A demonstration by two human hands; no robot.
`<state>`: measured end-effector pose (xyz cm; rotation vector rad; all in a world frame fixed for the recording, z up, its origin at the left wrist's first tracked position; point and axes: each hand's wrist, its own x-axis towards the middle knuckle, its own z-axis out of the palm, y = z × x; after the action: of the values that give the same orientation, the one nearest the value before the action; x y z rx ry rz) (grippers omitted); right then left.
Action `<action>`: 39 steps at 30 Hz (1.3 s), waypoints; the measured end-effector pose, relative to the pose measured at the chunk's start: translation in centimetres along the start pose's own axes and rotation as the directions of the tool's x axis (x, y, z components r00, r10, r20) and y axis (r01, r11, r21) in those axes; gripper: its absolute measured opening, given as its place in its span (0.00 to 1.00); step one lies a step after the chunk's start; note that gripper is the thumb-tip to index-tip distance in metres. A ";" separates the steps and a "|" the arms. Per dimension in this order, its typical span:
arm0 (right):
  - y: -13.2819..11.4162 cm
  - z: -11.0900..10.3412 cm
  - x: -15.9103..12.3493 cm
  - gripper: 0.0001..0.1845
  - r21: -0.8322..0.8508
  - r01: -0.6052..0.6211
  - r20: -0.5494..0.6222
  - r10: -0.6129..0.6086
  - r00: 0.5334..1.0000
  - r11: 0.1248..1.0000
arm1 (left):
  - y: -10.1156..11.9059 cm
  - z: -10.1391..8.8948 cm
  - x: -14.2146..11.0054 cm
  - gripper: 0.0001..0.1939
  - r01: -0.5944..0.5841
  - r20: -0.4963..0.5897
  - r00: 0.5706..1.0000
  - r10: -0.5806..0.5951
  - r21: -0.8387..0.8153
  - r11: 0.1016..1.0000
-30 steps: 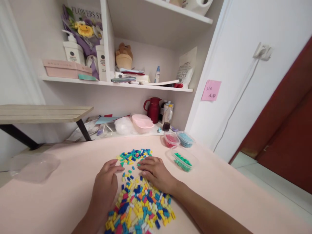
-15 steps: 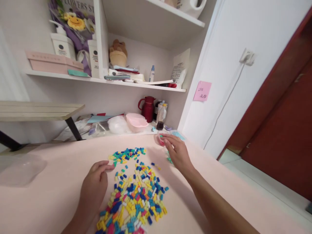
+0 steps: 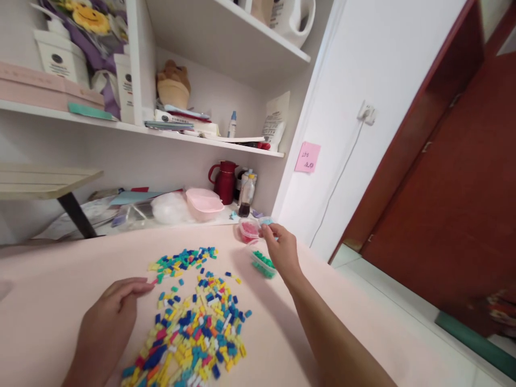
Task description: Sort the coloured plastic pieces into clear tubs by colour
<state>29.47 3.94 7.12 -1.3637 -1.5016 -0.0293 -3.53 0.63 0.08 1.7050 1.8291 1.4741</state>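
Note:
My left hand [image 3: 110, 317] is at the left of the loose building bricks, thumb and fingers together, with a small pink brick [image 3: 153, 281] at the fingertips. My right hand [image 3: 282, 250] hovers at the rim of the small tubs, thumb and bent forefinger pressed together; whatever lies between them is too small to make out. Beside its fingertips stands a clear tub of red-pink bricks [image 3: 249, 230]. Below is a clear tub of green bricks [image 3: 264, 263]. A tub with light blue pieces [image 3: 266, 221] is partly hidden behind the hand. A large pile of mixed bricks [image 3: 197, 328] spreads between my arms.
A smaller brick cluster [image 3: 181, 260] lies farther back on the pale pink tabletop [image 3: 278, 344]. Behind the table are a pink lidded box [image 3: 205, 203], a dark red jug [image 3: 224, 183] and a bottle with dark liquid [image 3: 245, 199]. A wooden stand [image 3: 44, 180] is at left.
My right hand has moved off the red-pink tub towards the light blue one, uncovering the green tub. A pink brick now shows at my left fingertips. The view has swung right.

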 end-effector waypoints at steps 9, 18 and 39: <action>-3.0 4.6 -4.9 0.19 0.117 0.249 0.457 -0.275 0.846 0.961 | 0.4 -0.1 -0.5 0.15 0.015 0.015 1.000 -0.015 -0.030 0.999; -1.2 7.1 -6.1 0.11 0.207 0.237 0.585 -0.315 0.747 0.949 | 0.0 0.0 -0.5 0.17 0.018 -0.010 1.000 -0.018 0.057 0.998; -1.2 7.8 -6.6 0.11 0.171 0.245 0.620 -0.298 0.726 0.954 | 0.4 1.1 -1.3 0.28 -0.201 0.385 0.923 -0.009 0.502 0.841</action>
<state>22.15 3.68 -0.05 -1.1210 -2.2511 0.3452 -2.07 0.03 -0.70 2.1682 2.0670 0.6008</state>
